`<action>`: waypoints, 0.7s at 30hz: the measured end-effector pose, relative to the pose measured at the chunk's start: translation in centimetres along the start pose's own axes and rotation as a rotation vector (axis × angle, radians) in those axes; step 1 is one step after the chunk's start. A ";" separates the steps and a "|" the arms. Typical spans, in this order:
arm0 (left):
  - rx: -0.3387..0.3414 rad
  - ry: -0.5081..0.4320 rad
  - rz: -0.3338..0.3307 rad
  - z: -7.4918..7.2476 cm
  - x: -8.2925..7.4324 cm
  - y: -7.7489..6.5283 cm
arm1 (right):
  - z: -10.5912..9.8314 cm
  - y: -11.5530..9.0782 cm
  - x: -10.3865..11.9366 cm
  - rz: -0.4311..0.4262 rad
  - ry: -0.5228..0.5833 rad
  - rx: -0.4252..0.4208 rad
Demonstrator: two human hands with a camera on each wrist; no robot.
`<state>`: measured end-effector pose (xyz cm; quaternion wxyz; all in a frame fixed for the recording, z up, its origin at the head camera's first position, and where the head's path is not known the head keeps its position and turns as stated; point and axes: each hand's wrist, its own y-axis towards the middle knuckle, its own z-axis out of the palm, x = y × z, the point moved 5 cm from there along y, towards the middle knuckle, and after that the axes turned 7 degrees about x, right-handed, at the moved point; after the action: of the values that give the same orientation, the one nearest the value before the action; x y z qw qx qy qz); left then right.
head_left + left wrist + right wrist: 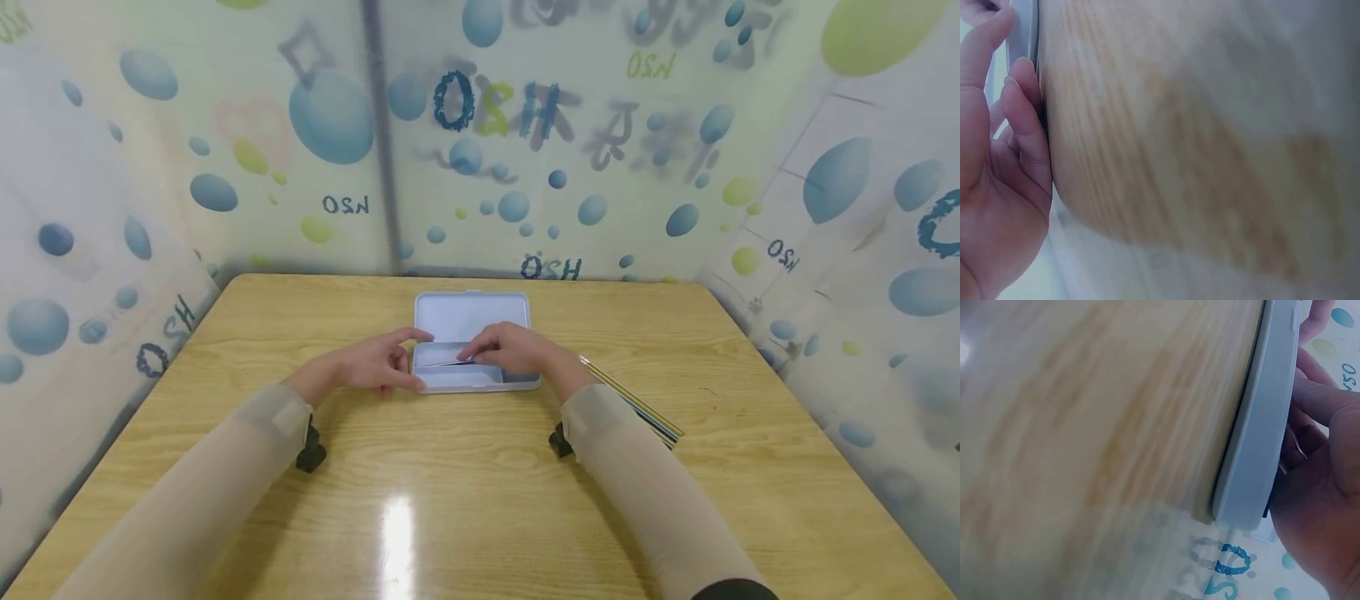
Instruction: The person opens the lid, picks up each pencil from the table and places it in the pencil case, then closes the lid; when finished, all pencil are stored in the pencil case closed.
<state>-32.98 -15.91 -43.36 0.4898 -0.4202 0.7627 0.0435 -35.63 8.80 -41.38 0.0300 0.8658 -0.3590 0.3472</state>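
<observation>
The left hand holds the left end of the box between its thumb and a finger, and the right hand pinches a thin strip inside the box, though it is too small to tell just what the strip is. The pale box lies flat on the bench in front of the person, with its lid tipped open at the back. Some striped pencils lie together beside the right sleeve, and behind the bench is a wall with blue and green blobs.
</observation>
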 end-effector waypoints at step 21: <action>-0.016 0.013 0.000 0.2 -0.1 -0.1 | -2.9 -6.3 -2.0 0.102 0.059 -0.104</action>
<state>-32.77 -15.83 -43.30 0.4816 -0.4242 0.7654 0.0468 -34.22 15.54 -39.21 0.0678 0.8331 -0.4192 0.3544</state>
